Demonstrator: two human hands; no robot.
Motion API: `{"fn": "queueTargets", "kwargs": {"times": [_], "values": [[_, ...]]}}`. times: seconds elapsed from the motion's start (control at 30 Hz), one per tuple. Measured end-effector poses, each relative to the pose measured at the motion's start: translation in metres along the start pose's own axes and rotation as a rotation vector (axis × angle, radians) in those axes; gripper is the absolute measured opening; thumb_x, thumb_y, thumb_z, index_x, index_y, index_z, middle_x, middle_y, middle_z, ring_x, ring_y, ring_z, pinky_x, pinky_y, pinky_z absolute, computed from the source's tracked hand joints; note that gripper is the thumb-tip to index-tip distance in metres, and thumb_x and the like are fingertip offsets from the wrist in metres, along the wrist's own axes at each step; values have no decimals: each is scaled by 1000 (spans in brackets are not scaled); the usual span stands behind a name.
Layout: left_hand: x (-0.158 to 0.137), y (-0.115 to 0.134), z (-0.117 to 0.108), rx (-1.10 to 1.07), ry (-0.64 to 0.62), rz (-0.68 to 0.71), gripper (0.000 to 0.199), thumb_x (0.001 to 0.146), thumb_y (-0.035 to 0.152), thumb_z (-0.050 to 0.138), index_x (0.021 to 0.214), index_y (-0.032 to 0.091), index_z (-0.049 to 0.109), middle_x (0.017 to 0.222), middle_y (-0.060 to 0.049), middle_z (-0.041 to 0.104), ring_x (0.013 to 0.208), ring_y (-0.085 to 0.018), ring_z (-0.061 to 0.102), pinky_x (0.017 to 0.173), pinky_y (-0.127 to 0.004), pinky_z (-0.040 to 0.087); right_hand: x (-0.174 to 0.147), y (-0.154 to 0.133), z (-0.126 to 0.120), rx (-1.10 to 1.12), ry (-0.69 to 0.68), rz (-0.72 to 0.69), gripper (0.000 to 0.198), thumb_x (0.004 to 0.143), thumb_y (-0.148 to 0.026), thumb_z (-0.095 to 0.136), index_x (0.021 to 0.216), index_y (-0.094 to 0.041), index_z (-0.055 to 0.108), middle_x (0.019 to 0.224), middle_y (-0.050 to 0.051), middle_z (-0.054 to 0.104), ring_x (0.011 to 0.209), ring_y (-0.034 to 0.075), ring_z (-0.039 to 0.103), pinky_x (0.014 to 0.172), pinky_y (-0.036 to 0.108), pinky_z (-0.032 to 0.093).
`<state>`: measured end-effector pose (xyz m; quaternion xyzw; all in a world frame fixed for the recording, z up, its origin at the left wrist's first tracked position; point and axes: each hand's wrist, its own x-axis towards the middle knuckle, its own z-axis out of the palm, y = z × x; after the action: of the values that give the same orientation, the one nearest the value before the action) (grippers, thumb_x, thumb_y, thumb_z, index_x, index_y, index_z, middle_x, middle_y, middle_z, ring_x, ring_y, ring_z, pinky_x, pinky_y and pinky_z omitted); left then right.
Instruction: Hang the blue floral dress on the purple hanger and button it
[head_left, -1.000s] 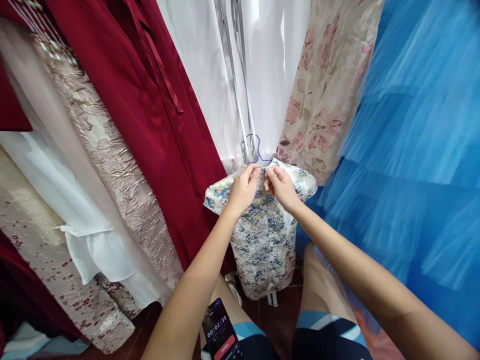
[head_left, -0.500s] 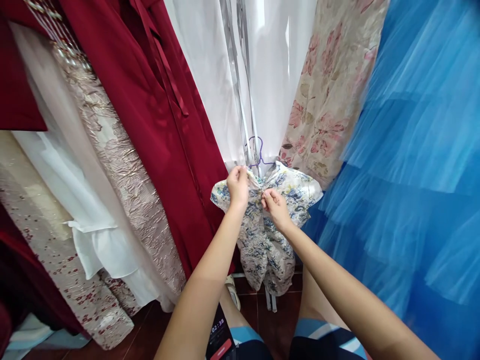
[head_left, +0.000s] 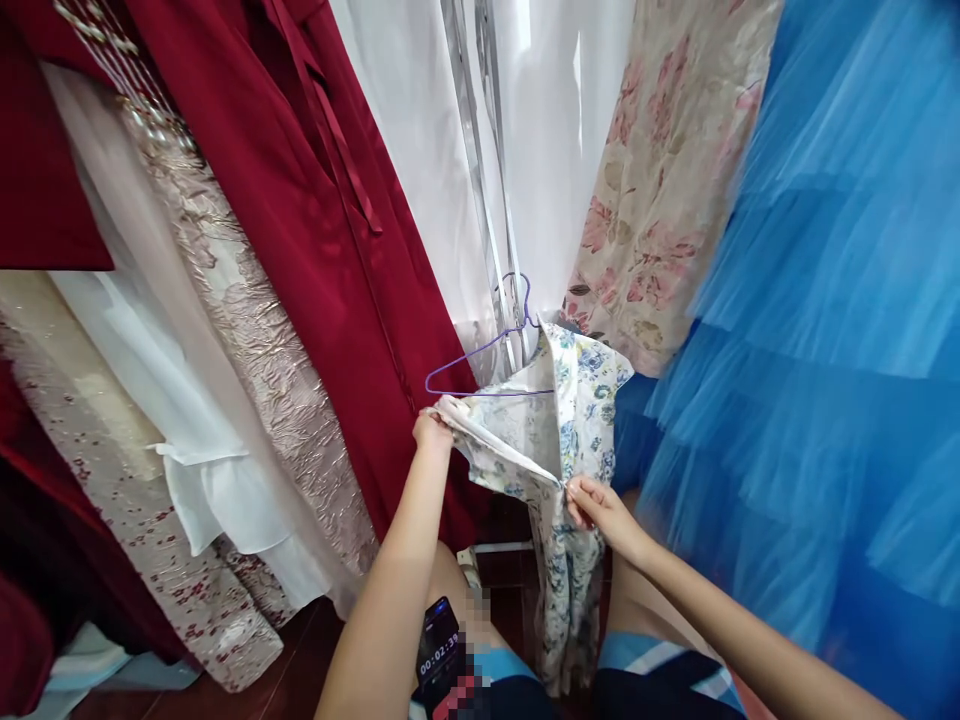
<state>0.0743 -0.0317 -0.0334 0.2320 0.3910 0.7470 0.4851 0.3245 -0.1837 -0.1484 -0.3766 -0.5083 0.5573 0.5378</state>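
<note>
A floral garment [head_left: 589, 400] in white, blue and yellow hangs by one shoulder on a purple wire hanger [head_left: 466, 357]. The hanger's left arm is bare. My left hand [head_left: 433, 430] is closed on the garment's left edge and holds it out to the left, off the hanger. At the lower end of the front opening, my right hand [head_left: 594, 503] pinches the fabric; a zipper pull may be between the fingertips, but it is too small to make out. The pale inside of the garment shows between the two hands.
Long dresses hang all around: dark red [head_left: 300, 250] and beaded brocade [head_left: 247, 320] on the left, white [head_left: 420, 150] behind, pink floral [head_left: 660, 220] and layered blue tulle [head_left: 787, 300] on the right. A phone [head_left: 441, 645] showing a timer lies by my left leg.
The garment's left shoulder has come off the hanger as my left hand moved left and down. My right hand has moved down along the opening, which now gapes wide.
</note>
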Motion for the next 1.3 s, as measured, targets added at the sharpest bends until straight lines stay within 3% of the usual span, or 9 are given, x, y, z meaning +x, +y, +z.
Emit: {"fn": "queueTargets", "kwargs": {"times": [0.17,0.3,0.47,0.63,0.8,0.9,1.0,1.17,1.3], "values": [[-40,-65,-11,180,-143,-324,29,93,32,58,71,15,53,63,2,53,52,-10,51,54,-24,44,-5,31,-24,65,118,136,43,74,-60,69,72,-20,53,54,-4,54,42,9,39,44,21,26],[-78,-93,3,223,-373,-386,20,83,33,68,79,14,61,75,-5,66,66,-14,63,70,-28,50,0,60,-43,88,255,229,37,71,-54,65,72,-21,49,56,-5,51,42,9,38,44,20,26],[-114,-92,26,224,-576,-327,34,71,43,79,81,15,65,80,-5,68,76,-16,65,79,-29,49,-5,90,-53,30,357,327,27,69,-46,58,62,-23,45,52,-4,47,41,10,38,43,22,29],[-137,-73,22,200,-647,-285,41,70,52,79,80,15,62,76,-2,64,75,-15,62,75,-26,48,-23,104,-52,-68,365,337,26,67,-44,59,54,-23,50,49,0,49,42,14,40,44,27,31],[-159,-54,14,180,-658,-234,40,72,50,78,79,14,60,75,-1,60,69,-12,58,69,-23,47,-12,74,-56,-145,405,156,22,67,-43,65,65,-22,58,66,0,60,70,20,54,67,31,43],[-172,-51,16,175,-654,-214,41,75,52,75,78,15,58,72,0,55,64,-11,53,61,-21,45,-6,47,-44,-148,278,111,22,68,-41,69,65,-20,62,69,0,63,76,21,57,76,32,44],[-192,-57,15,223,-689,-198,40,80,54,70,78,16,55,70,2,52,59,-10,49,55,-20,41,-12,23,-19,-15,102,143,28,77,-44,66,65,-19,64,62,1,64,68,20,58,70,32,46],[-245,-62,-7,546,-1014,-142,34,98,47,44,81,19,52,65,1,52,55,-12,50,58,-24,42,-26,-12,4,480,41,311,41,74,-49,64,48,-22,50,37,-2,48,38,14,43,46,28,42],[-277,-40,-24,773,-1160,30,27,99,33,46,83,18,61,95,-4,59,74,-13,59,76,-26,48,-34,-34,1,611,112,254,19,65,-39,65,59,-21,61,53,2,65,56,23,63,63,35,54]]}}
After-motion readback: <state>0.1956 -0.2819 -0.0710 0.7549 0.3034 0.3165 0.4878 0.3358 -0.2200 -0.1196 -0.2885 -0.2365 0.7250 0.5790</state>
